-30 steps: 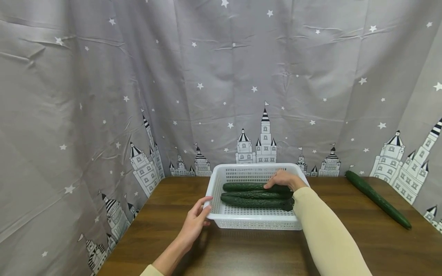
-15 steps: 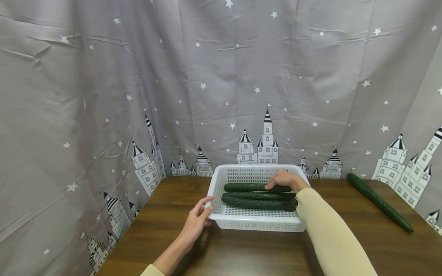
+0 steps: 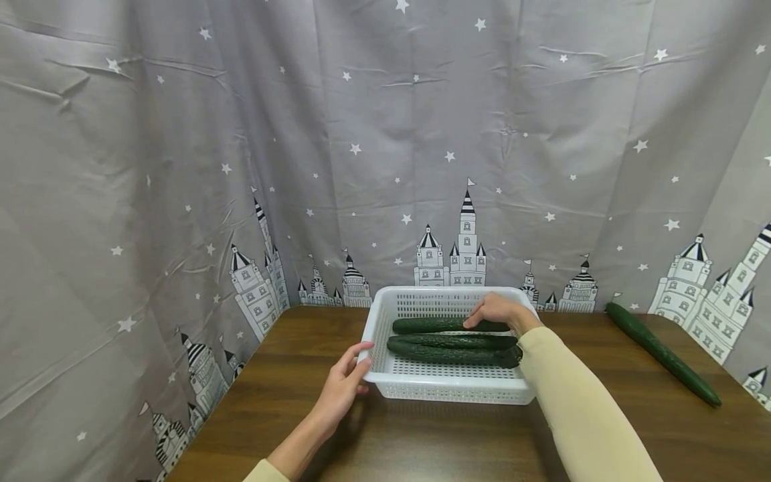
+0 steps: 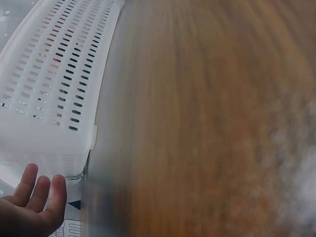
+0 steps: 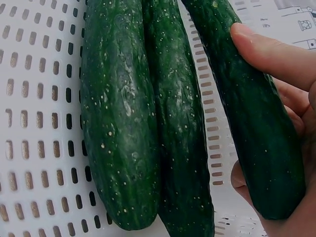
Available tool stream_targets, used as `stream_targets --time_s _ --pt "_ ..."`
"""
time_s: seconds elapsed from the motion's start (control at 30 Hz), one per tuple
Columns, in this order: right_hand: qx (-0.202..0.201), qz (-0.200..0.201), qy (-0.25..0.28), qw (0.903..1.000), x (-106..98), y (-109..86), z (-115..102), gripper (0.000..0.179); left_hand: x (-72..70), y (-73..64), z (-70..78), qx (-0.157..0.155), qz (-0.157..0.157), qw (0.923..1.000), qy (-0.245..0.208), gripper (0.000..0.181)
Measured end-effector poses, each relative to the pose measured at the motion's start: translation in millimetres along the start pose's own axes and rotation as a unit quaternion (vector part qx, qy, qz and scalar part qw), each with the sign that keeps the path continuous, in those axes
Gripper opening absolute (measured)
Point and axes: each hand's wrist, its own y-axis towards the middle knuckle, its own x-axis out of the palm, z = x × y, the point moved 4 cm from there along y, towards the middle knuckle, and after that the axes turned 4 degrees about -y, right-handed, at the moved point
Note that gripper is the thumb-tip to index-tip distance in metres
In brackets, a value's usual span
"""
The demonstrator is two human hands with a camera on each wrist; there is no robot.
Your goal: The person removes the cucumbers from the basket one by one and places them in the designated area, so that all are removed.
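A white perforated plastic basket [image 3: 452, 391] stands on the wooden table with three dark green cucumbers in it. My right hand [image 3: 495, 311] grips the rear cucumber [image 3: 427, 325], fingers round its underside and thumb along its top in the right wrist view. Two more cucumbers [image 5: 118, 123] lie side by side in front of it, with a narrow strip of basket floor showing between. My left hand [image 3: 342, 383] holds the basket's left front corner, thumb at the rim; several fingertips [image 4: 57, 185] show against the outer wall in the left wrist view.
A fourth long cucumber [image 3: 662, 351] lies slantwise on the table [image 3: 602, 375] at the right. Behind the table hangs a grey curtain [image 3: 385, 134] printed with stars and castles, which also runs along the left side.
The rear cucumber has shifted slightly backward in my right hand, widening the gap to the other two. My left hand stays at the basket corner. The head view has shifted a little.
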Motion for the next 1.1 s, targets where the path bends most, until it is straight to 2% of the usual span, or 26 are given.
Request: stream_targets --time_s 0.23,0.7,1.1 --pt "-0.001 -0.003 -0.012 0.9999 -5 -0.4 -4 0.043 -0.4 0.4 0.9 0.003 0.003 1.0 -0.002 0.036" --pt "0.008 -0.003 0.017 0.9998 -14 -7.6 -6 0.041 0.2 -0.2 0.0 0.004 0.003 1.0 -0.002 0.036" --pt "0.006 0.009 0.017 0.9998 -30 -11.2 -12 0.046 0.0 -0.3 0.6 0.003 0.002 1.0 0.005 0.037"
